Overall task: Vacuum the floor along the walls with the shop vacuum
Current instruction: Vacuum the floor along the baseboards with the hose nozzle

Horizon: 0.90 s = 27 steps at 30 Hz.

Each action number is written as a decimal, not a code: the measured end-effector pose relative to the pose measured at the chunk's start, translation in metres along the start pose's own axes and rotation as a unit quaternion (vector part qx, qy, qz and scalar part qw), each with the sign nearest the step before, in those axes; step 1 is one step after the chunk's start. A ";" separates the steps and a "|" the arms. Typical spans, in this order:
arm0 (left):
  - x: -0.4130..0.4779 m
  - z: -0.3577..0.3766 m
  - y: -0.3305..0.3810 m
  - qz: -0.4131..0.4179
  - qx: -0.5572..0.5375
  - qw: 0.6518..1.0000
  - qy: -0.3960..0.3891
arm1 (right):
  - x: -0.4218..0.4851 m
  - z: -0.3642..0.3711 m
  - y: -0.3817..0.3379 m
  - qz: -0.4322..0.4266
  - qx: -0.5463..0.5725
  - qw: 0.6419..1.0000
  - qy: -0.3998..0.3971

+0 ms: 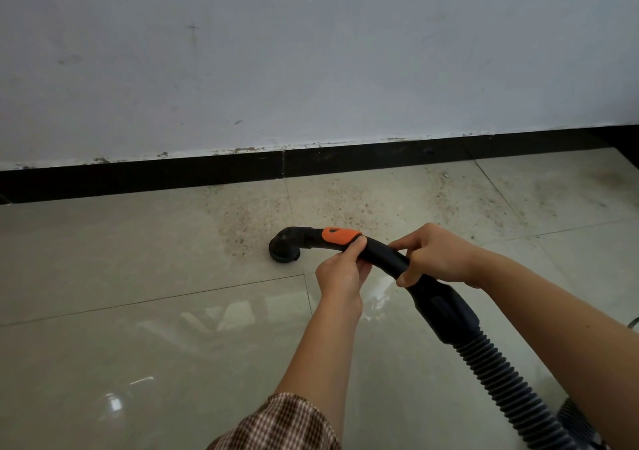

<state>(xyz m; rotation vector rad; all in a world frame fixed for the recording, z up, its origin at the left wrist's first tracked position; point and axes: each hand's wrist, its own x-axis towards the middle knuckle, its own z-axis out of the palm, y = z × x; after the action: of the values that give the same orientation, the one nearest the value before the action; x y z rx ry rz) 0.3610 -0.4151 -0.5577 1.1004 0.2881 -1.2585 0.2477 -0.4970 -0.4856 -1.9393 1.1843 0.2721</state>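
A black vacuum wand (pixel 380 254) with an orange grip patch (pixel 340 235) curves down to a round nozzle (pixel 283 250) that rests on the tiled floor (pixel 138 263). My left hand (pixel 342 273) grips the wand just behind the orange patch. My right hand (pixel 435 254) grips it further back, above the thick cuff (pixel 446 308). From the cuff a ribbed black hose (pixel 508 387) runs to the lower right. Brown dust and grit (pixel 345 204) lie on the tiles between the nozzle and the black baseboard (pixel 173 173).
A scuffed white wall (pixel 311 62) rises above the baseboard. The dirty patch spreads to the right along the wall, with a darker stain (pixel 608 176) at far right. The glossy tiles nearer me reflect light. A checked sleeve (pixel 280 425) shows at the bottom.
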 end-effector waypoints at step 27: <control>0.003 -0.037 0.035 0.036 -0.022 0.998 0.038 | 0.024 0.027 -0.038 -0.035 0.006 0.999 -0.025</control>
<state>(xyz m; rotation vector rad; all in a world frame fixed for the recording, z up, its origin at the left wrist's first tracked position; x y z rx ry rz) 0.4057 -0.3914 -0.5611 1.1126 0.3302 -1.1438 0.2972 -0.4841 -0.4955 -1.9485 1.0817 0.2745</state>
